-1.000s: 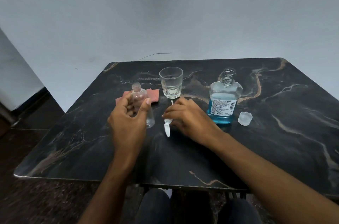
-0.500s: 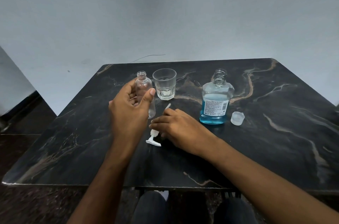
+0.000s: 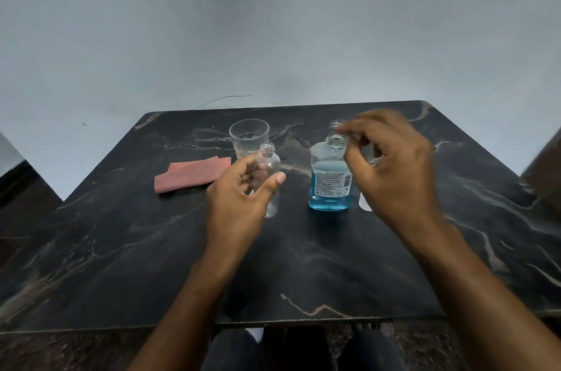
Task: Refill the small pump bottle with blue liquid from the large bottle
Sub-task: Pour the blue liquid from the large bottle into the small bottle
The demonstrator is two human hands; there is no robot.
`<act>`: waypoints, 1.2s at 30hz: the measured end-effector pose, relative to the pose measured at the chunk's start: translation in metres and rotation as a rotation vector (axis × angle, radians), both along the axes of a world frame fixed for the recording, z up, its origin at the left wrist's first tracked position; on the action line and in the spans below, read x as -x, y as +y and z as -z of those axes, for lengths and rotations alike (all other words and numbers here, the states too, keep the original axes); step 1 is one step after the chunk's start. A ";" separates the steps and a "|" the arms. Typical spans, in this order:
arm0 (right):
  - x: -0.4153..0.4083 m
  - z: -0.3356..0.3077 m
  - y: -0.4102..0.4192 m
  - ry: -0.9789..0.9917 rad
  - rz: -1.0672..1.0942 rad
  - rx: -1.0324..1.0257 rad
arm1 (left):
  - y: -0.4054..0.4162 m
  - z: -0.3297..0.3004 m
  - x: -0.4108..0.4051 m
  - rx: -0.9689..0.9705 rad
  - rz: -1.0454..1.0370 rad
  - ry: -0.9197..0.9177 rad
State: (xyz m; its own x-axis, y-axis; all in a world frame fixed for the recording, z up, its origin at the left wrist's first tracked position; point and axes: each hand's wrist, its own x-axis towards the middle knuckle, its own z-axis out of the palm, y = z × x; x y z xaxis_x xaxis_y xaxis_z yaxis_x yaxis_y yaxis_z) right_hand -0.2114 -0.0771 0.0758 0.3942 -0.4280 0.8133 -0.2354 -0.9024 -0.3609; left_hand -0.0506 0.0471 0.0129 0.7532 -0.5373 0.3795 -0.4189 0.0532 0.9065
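Fingers of the left hand [image 3: 239,203] curl around the small clear plastic bottle [image 3: 268,179], thumb on its near side, holding it upright with its open neck uppermost. The pump top is off and not in view. Fingers of the right hand [image 3: 394,176] are loosely curled and apart, clamped on nothing, blurred as they hover beside the neck of the large clear bottle of blue liquid [image 3: 331,179].

That large bottle stands upright on the dark marbled tabletop [image 3: 121,249], uncapped, its long axis vertical, just to the left of the right hand and slightly beyond it. The right hand is plainly the nearer one; the left is occupied. Blue liquid fills only the lower part, so I judge a steep tilt will be needed to pour, and the small bottle's narrow neck leaves little margin for a spill.

By count: two bottles, one clear drinking glass [image 3: 249,136] behind the small bottle, one folded pink cloth [image 3: 191,173] to the left, and one pale translucent cap [image 3: 364,203], mostly hidden behind the right wrist.
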 end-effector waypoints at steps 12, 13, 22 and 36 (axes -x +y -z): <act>-0.013 0.054 -0.043 -0.004 -0.419 -0.977 | -0.022 0.008 0.007 -0.032 0.115 0.177; -0.014 0.057 -0.044 -0.044 -0.451 -0.996 | -0.022 0.008 0.008 -0.029 0.122 0.184; -0.020 0.059 -0.051 -0.087 -0.410 -0.823 | -0.021 0.010 0.014 -0.033 0.145 0.204; -0.001 0.036 -0.064 0.178 -0.109 -0.175 | -0.026 0.004 0.017 -0.017 0.112 0.228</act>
